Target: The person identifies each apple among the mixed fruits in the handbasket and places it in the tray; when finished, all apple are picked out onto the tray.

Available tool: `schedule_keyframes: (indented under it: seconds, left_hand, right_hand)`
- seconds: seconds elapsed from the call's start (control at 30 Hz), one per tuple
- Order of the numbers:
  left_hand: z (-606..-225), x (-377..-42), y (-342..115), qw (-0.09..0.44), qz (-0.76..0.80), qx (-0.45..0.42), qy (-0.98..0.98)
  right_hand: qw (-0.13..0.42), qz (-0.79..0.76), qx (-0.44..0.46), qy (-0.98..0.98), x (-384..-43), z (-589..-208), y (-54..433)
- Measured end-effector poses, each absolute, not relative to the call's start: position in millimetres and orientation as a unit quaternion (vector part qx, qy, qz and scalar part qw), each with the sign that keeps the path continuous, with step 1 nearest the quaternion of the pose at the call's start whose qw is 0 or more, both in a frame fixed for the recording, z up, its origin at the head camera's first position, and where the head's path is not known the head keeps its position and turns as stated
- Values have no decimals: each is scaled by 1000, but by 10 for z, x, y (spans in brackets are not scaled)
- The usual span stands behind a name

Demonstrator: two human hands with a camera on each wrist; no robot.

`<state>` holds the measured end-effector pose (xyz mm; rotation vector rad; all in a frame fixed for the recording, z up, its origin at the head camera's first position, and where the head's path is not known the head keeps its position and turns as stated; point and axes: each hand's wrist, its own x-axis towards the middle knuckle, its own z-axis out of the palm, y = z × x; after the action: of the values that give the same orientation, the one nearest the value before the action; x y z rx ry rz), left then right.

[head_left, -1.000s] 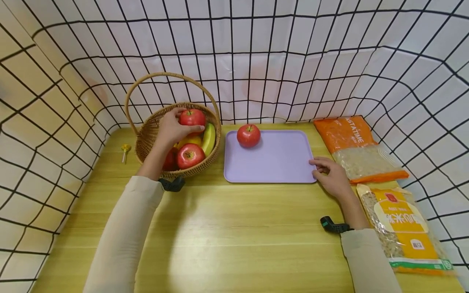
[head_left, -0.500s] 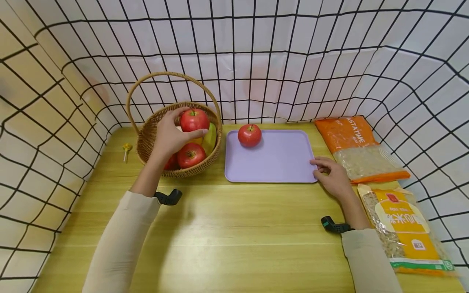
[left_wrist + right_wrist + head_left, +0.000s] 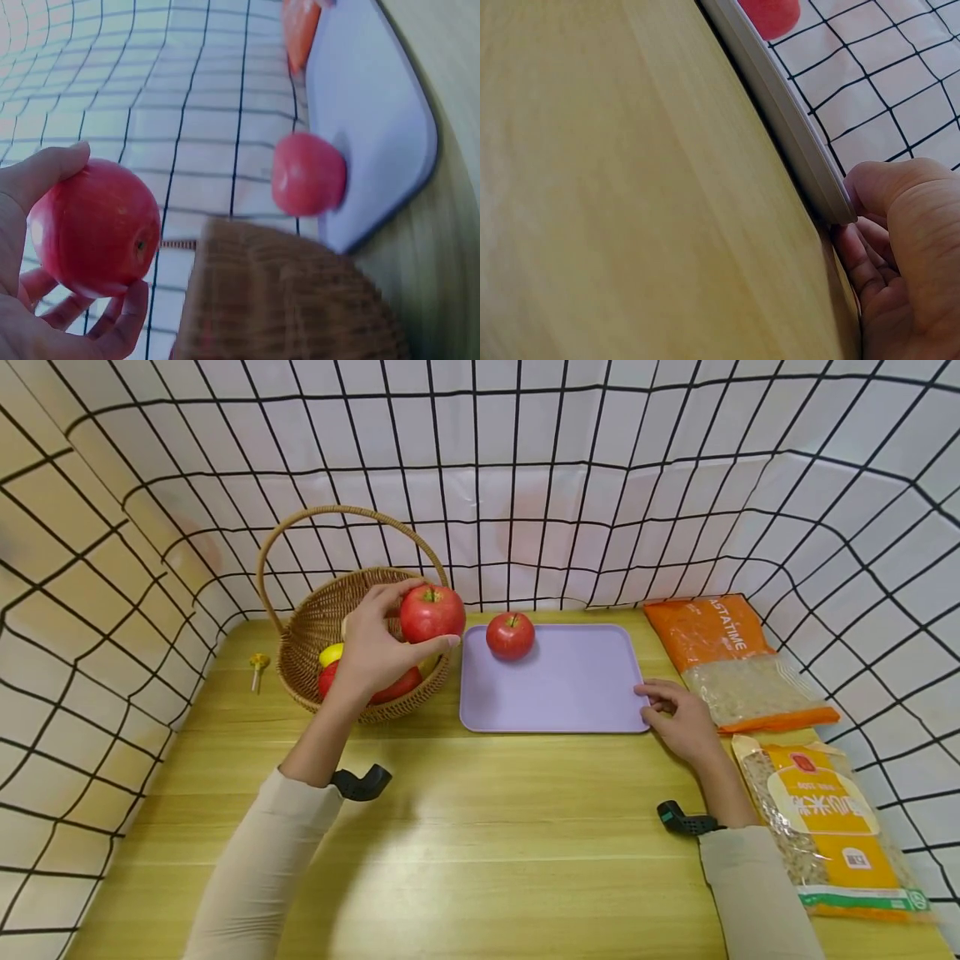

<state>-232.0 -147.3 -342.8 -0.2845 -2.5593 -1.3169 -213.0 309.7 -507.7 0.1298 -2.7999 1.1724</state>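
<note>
My left hand (image 3: pixel 378 643) grips a red apple (image 3: pixel 432 614) between thumb and fingers, held up over the right side of the wicker basket (image 3: pixel 303 635). In the left wrist view the same apple (image 3: pixel 97 229) is clear of the basket's rim (image 3: pixel 270 285). Inside the basket are more red apples (image 3: pixel 397 685) and yellow fruit (image 3: pixel 331 654), partly hidden by my hand. Another red apple (image 3: pixel 511 637) stands at the back left of the lilac tray (image 3: pixel 570 681). My right hand (image 3: pixel 678 718) pinches the tray's right edge; the right wrist view has the thumb (image 3: pixel 870 187) at its rim.
A yellow lollipop-like piece (image 3: pixel 258 671) lies left of the basket. An orange-and-clear food bag (image 3: pixel 738 664) and a yellow-labelled grain bag (image 3: pixel 832 827) lie along the right side. A grid-patterned white cloth (image 3: pixel 555 502) walls the back and sides of the wooden table (image 3: pixel 487 835).
My left hand has lifted the apple out of the basket's pile and carried it to the right, toward the tray. My right hand has stayed at the tray's edge.
</note>
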Motion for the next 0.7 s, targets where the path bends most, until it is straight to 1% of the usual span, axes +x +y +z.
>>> schedule_keyframes:
  seconds: [0.2, 0.37, 0.7]
  left_hand:
    - [-3458, -2305, -1247, 121, -456, -120, -873]
    - [-3519, -2357, -1011, 113, -465, -128, -869]
    - [-3785, -2549, -490, 47, -508, -118, -852]
  right_hand:
    - [58, 397, 53, -915, -2119, -5045, 3080]
    - [57, 402, 59, -912, -2116, -5026, 3088]
    - [53, 392, 51, -917, -2104, -5057, 3106]
